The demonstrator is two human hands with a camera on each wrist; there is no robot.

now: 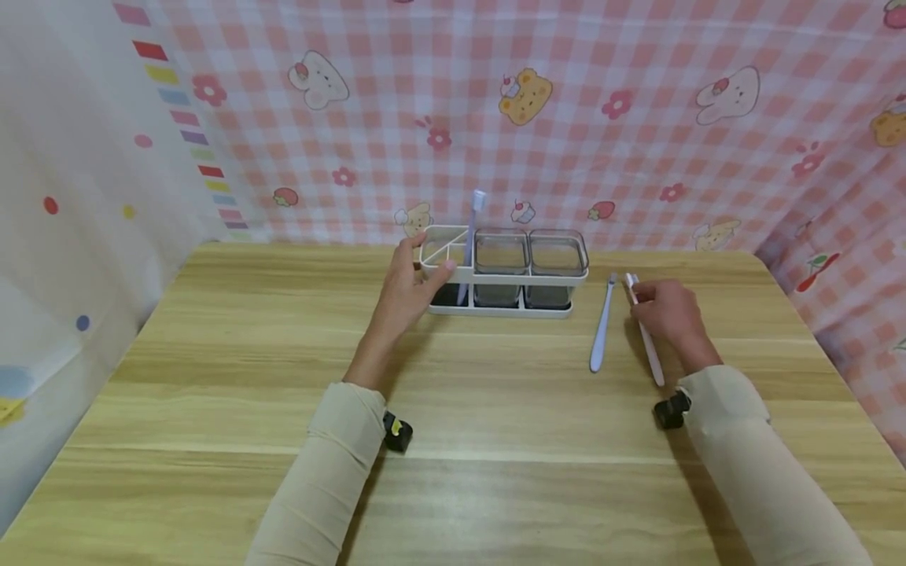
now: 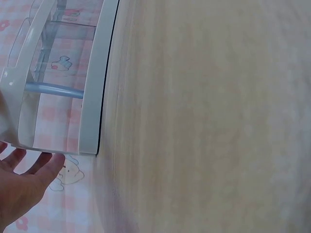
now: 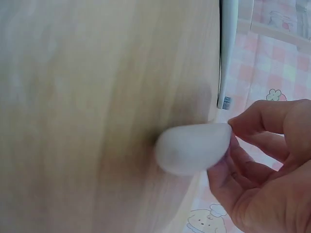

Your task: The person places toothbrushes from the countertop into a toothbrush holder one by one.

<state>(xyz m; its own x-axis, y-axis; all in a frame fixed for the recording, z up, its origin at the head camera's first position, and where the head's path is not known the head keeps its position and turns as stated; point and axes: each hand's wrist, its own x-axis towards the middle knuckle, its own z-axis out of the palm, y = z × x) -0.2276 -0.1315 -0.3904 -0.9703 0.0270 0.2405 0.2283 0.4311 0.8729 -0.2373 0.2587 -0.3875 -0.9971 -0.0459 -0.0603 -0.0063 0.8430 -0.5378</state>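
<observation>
A white toothbrush holder stands at the back of the table, also near the left wrist camera as a white frame. My left hand grips its left end, thumb in front and fingers round the far side. A lavender toothbrush stands upright in the holder's left part, bristles up. At the right, my right hand pinches a pale pink toothbrush near its head. Its rounded handle end looms large in the right wrist view. A blue toothbrush lies on the table to the left of that hand.
Two clear grey cups sit in the holder's middle and right places. The wooden table meets a pink checked cloth at the back, with more cloth at both sides.
</observation>
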